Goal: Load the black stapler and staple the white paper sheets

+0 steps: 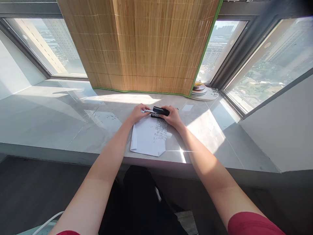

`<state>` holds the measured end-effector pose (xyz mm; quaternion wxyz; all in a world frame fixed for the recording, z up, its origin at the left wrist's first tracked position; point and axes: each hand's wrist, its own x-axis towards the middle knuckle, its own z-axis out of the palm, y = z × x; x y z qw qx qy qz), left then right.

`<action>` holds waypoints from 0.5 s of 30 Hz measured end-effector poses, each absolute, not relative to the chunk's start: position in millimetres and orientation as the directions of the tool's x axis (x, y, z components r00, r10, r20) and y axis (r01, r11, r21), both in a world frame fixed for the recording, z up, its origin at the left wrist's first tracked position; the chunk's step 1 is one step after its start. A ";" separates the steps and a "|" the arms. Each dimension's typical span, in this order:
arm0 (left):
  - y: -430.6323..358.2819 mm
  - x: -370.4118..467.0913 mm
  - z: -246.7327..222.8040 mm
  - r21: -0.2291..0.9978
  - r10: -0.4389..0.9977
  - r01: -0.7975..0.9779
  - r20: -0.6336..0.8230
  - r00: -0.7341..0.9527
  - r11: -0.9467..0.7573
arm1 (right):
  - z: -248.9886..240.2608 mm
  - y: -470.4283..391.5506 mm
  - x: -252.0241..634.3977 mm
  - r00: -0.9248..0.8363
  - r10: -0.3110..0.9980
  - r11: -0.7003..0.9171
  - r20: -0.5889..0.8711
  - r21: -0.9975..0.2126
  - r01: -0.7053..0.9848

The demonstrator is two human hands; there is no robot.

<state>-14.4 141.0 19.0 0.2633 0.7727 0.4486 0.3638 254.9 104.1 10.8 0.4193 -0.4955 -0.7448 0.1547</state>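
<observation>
Over the top edge of a white sheet of paper (146, 137) is a black stapler (161, 111), its top and its lower part spread apart. My right hand (173, 116) is wrapped around the stapler's right end. At its left end, my left hand (139, 112) is closed with fingertips on a thin silvery part that juts out of the stapler. Whether a loose strip of staples is also in those fingers is too small to tell. Dense rows of dark, staple-like marks (160, 129) cover the paper's right side. The paper's left edge and lower corners are bent.
Small dark bits, apparently loose staples (111, 116), are scattered on the tiled sill (73, 120) to the left. A bamboo blind (144, 45) hangs at the back. Stacked plates (200, 91) stand by the window at the back right. Bright sun patches cross the sill.
</observation>
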 end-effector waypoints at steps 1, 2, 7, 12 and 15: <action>141.5 -14.5 18.6 0.730 0.885 0.508 0.320 0.338 -0.458 | 10.5 104.4 255.0 -0.161 0.866 0.465 0.474 -0.643 0.609; 142.0 -14.5 18.0 0.725 0.884 0.513 0.317 0.345 -0.460 | 10.1 104.7 255.2 -0.163 0.864 0.468 0.476 -0.641 0.608; 142.6 -14.1 16.5 0.723 0.883 0.517 0.301 0.361 -0.458 | 7.6 106.6 255.9 -0.160 0.864 0.469 0.477 -0.648 0.600; 141.5 -14.8 17.5 0.734 0.891 0.517 0.285 0.353 -0.440 | 7.3 107.0 255.6 -0.158 0.867 0.465 0.473 -0.652 0.599; 141.3 -15.4 18.0 0.742 0.899 0.519 0.279 0.337 -0.425 | 8.2 106.5 255.3 -0.149 0.873 0.455 0.465 -0.663 0.594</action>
